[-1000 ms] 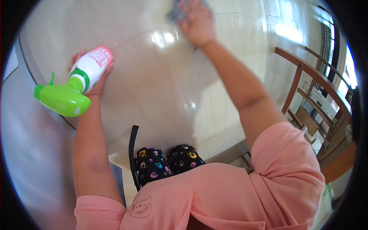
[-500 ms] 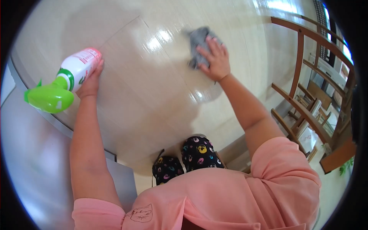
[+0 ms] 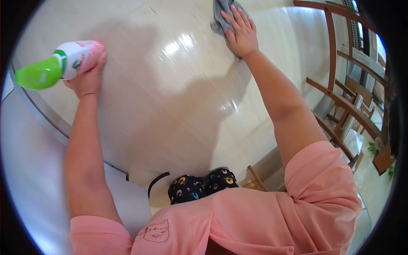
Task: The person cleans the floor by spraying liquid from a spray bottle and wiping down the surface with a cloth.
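My left hand (image 3: pixel 87 78) is wrapped round a white and pink spray bottle (image 3: pixel 80 57) with a bright green trigger head. The bottle tilts over, its head pointing left, above the left part of a pale, glossy wood-look surface (image 3: pixel 170 85). At the upper right of that surface, my right hand (image 3: pixel 243 36) lies flat with fingers stretched out on a grey cloth (image 3: pixel 222 21). The cloth is bunched under the palm, and its far edge is cut off by the top of the view.
Brown wooden chair frames (image 3: pixel 331 51) stand close along the right side. At the left is a smooth grey metallic panel (image 3: pixel 38 157) with a dark edge. My knees in dark patterned cloth (image 3: pixel 187 189) show at the bottom, and light reflects off the glossy surface.
My right hand and the cloth have slid away from me, towards the top of the view. My left hand and the spray bottle have shifted up and left, and the view has moved slightly.
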Demonstrator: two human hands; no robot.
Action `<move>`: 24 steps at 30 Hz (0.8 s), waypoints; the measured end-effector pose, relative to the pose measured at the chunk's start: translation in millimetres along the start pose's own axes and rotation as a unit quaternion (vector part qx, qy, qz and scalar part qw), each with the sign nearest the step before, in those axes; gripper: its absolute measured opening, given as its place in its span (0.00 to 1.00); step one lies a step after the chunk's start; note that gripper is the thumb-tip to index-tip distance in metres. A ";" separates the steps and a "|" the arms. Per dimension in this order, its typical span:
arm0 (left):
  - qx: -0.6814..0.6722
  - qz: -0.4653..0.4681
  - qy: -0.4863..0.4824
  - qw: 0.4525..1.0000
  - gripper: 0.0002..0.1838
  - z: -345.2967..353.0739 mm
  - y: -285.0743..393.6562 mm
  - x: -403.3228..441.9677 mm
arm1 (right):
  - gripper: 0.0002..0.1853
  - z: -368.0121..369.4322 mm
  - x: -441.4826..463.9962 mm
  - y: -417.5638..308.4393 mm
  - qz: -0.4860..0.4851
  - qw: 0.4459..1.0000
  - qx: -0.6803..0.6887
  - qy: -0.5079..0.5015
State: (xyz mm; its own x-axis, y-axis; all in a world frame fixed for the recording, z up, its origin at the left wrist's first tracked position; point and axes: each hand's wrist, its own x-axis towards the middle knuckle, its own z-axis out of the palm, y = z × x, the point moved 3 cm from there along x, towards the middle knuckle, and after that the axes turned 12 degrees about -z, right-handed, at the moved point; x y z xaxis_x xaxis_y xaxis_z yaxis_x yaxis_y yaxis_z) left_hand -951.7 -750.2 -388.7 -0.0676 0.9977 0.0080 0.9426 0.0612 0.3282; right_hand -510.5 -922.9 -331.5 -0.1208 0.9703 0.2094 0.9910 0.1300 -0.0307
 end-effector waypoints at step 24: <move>-0.183 -0.021 -0.145 0.972 0.34 38.1 50.1 -278.6 | 0.28 -11.4 -352.4 74.1 0.443 0.892 -0.051 0.069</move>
State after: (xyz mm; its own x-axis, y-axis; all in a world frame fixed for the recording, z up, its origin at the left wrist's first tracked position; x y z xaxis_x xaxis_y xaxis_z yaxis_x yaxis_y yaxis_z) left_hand -873.2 -1024.0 -410.5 0.0411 0.9643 -0.2617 0.7581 0.1405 0.6368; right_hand -393.9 -1257.5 -396.5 0.7146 0.6475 0.2646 0.6944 -0.7023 -0.1567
